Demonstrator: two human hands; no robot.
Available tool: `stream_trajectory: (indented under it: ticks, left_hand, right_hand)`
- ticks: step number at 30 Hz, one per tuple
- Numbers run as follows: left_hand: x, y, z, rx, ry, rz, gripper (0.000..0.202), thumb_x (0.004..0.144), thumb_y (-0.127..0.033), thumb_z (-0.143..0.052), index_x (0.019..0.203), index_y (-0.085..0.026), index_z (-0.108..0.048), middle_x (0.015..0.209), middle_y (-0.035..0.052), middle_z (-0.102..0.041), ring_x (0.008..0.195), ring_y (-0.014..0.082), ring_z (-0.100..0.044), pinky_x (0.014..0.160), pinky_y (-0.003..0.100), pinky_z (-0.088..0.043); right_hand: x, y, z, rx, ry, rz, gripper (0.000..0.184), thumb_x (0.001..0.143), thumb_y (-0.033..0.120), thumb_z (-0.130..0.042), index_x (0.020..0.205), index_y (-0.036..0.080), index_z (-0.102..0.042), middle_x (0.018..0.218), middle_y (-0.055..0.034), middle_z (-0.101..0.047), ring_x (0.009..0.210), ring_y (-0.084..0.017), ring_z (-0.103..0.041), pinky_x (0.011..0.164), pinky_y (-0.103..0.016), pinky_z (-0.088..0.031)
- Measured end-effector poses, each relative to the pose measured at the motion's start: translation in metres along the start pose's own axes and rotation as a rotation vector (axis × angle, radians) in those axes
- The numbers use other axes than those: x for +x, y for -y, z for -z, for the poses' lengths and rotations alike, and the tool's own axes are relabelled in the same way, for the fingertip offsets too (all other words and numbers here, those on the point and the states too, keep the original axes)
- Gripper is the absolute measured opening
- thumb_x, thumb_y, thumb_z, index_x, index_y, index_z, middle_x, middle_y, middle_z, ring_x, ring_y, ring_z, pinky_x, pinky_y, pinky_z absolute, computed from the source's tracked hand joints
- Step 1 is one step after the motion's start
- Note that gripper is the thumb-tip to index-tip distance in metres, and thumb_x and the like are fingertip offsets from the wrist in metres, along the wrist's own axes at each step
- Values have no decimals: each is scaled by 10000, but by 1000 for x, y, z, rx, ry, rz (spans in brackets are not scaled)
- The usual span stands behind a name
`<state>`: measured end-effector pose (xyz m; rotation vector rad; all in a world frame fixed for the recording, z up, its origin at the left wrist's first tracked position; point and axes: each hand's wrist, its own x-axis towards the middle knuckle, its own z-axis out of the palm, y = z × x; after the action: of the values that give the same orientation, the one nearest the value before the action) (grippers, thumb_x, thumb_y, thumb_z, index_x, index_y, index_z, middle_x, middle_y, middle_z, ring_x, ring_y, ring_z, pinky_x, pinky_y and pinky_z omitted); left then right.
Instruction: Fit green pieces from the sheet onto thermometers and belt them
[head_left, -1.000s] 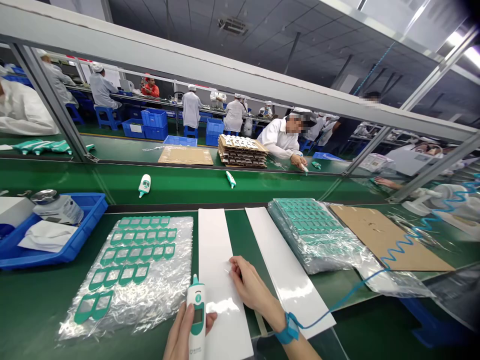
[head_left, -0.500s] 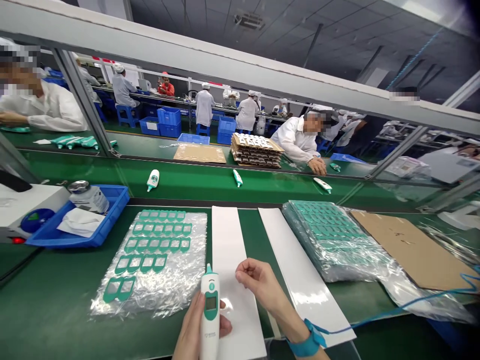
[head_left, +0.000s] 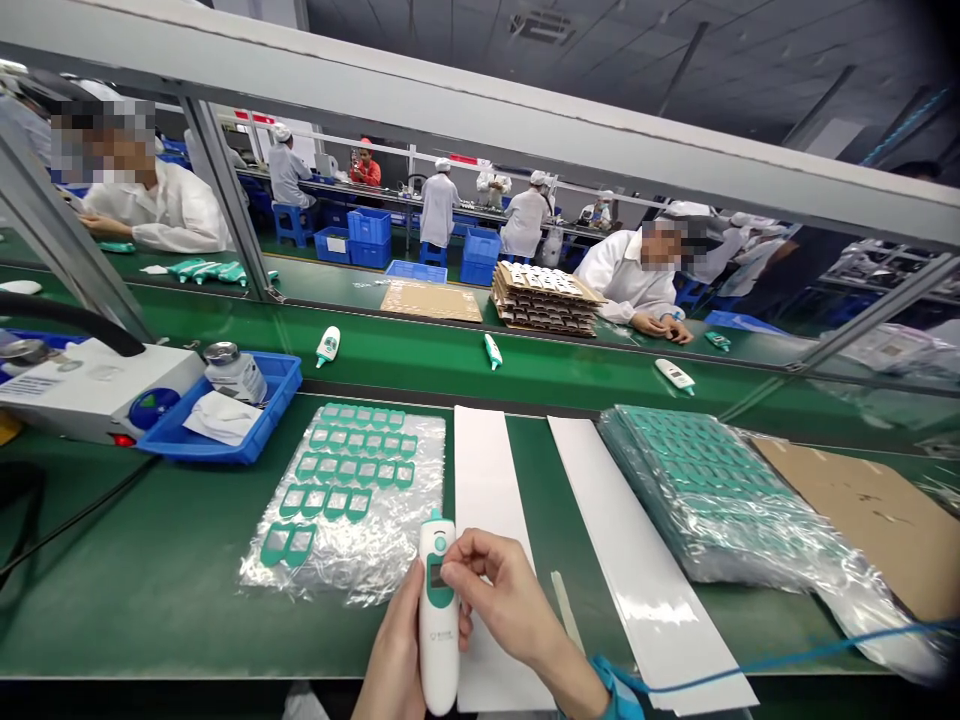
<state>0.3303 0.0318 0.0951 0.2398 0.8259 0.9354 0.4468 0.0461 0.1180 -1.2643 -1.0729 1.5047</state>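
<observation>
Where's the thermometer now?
Bottom centre of the head view: the thermometer stands upright in the left hand, the right hand against it, over the white strip.

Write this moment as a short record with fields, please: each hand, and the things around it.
Left hand: holds a white-and-teal ear thermometer from below
Right hand: fingers on the thermometer; blue wrist strap on wrist
Beneath hands: white strip on green workbench
Left side: teal window-shaped pieces on clear bubble wrap
Right side: second white strip; bagged stack of teal pieces
Beyond: co-worker across a green belt
</observation>
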Motion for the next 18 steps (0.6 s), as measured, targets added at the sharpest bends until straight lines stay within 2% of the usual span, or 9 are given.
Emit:
stream_trajectory:
  ticks: [7, 18]
  left_hand:
    - [-2, -1, -2, -7, -43, -26, 351, 776, -464, -658, 709, -120, -671, 568, 30, -607, 561, 157, -516, 553, 273, -435]
    - [-8, -7, -9, 44, -82, -39, 402, 658, -522, -739, 670, -129, -652, 548, 32, -596, 540, 167, -530, 556, 284, -425]
  right_hand:
    - [0, -4, -2, -31, -24, 21, 278, 778, 393, -675, 733, 147, -555, 553, 39, -518, 344, -99, -509, 319, -199, -384]
    - [-1, -5, -5, -63, -26, 32, 307, 777, 429, -664, 739, 147, -549, 544, 46, -500, 340, -93, -496, 317, -198, -387]
